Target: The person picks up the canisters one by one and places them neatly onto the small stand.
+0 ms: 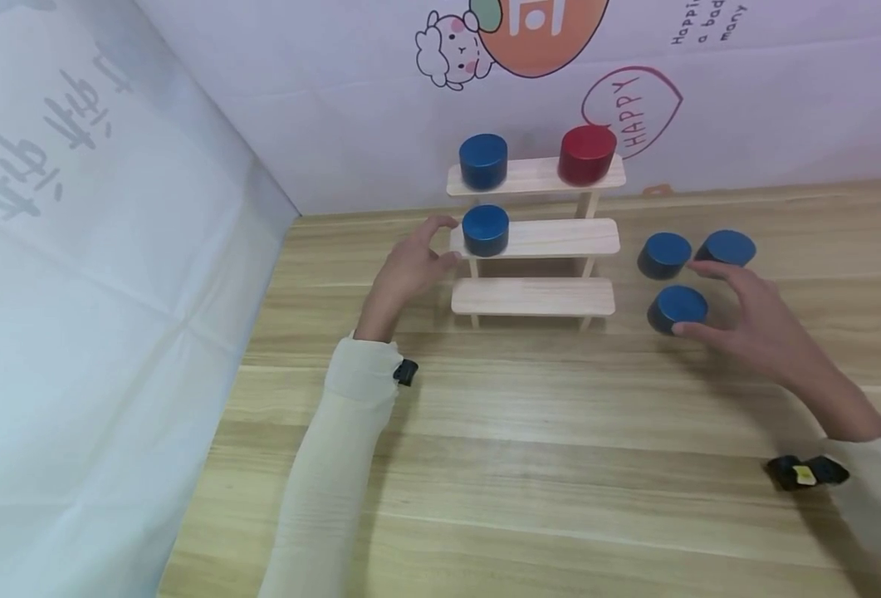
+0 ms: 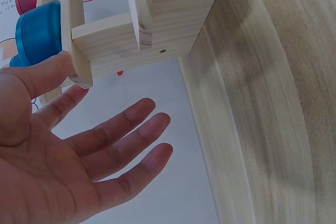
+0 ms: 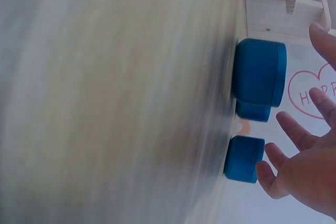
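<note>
A three-tier wooden shelf (image 1: 533, 296) stands against the back wall. At the left end of its middle board, my left hand (image 1: 413, 264) pinches the edges between thumb and index finger; the other fingers are spread in the left wrist view. Beside these fingertips sits a blue round tin (image 1: 486, 231) on the middle board. The top board bears another blue tin (image 1: 483, 162) and a red tin (image 1: 587, 155). My right hand (image 1: 757, 320), fingers apart, reaches over three blue tins on the table: a front one (image 1: 677, 310), a back-left one (image 1: 664, 255) and a back-right one (image 1: 727, 247).
The wood-grain table (image 1: 530, 465) extends in front of the shelf. A white sheet (image 1: 104, 274) hangs along the left side. Behind the shelf is a printed backdrop (image 1: 350, 108) with a sheep and a heart.
</note>
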Available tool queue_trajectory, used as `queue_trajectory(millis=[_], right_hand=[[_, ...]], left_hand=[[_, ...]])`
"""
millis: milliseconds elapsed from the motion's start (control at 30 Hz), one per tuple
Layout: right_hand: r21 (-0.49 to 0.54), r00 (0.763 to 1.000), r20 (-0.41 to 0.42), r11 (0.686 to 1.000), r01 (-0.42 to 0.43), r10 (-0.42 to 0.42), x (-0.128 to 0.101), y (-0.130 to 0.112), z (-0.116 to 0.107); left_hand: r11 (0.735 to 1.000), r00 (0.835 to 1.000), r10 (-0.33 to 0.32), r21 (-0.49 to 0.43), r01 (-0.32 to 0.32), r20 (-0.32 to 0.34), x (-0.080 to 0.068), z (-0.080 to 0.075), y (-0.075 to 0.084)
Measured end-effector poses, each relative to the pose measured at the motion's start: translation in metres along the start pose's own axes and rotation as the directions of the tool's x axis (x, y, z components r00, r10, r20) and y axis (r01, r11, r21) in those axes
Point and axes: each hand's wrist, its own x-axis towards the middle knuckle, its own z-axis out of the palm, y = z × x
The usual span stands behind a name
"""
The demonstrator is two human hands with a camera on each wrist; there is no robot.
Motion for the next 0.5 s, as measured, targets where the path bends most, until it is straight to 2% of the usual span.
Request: queue_trajectory(millis=[500], right_hand=[[0.032, 1.000, 0.027, 0.999, -0.010, 0.009, -0.009, 0.017, -0.013]], left_hand=[[1.000, 1.000, 0.006, -0.004, -0.006, 0.005, -0.001, -0.001, 0.001]])
